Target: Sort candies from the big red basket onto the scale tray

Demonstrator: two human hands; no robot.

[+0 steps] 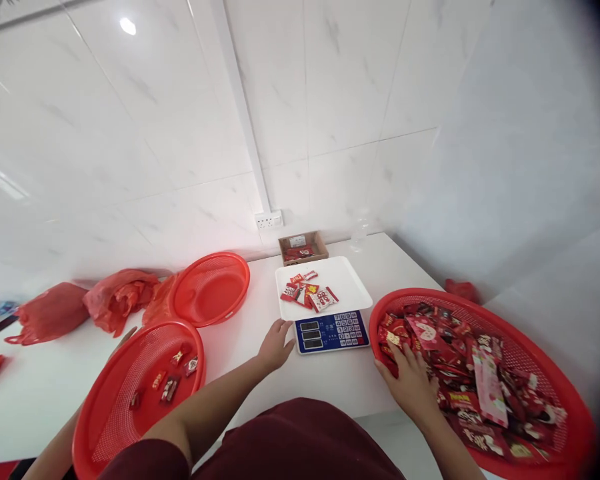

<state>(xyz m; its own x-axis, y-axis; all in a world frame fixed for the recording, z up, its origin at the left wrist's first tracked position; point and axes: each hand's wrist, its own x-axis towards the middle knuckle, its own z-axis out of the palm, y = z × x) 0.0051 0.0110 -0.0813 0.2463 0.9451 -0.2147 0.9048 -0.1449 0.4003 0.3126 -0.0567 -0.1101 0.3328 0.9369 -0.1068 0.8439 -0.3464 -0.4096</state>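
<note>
My left hand [276, 345] rests at the left edge of a digital weighing scale [333, 332], fingers loosely bent, thumb apart, with nothing seen in it. On the scale's white tray [347, 280] lies a small pile of red and white wrapped candies [325, 299]. My right hand [411, 381] reaches over the near left rim of a large red plastic basket [577, 417]. Its spread fingers touch the mixed packets of sweets [460, 363] heaped inside, beside a red and gold packet [393, 338]. The fingertips are partly hidden.
A red basket [103, 393] with several candies stands left; another person's hand [124, 339] is at its far side. Behind it are a second red basket [213, 287] and red plastic bags [55, 312]. A cardboard box [304, 248] stands by the wall, below a socket [269, 220].
</note>
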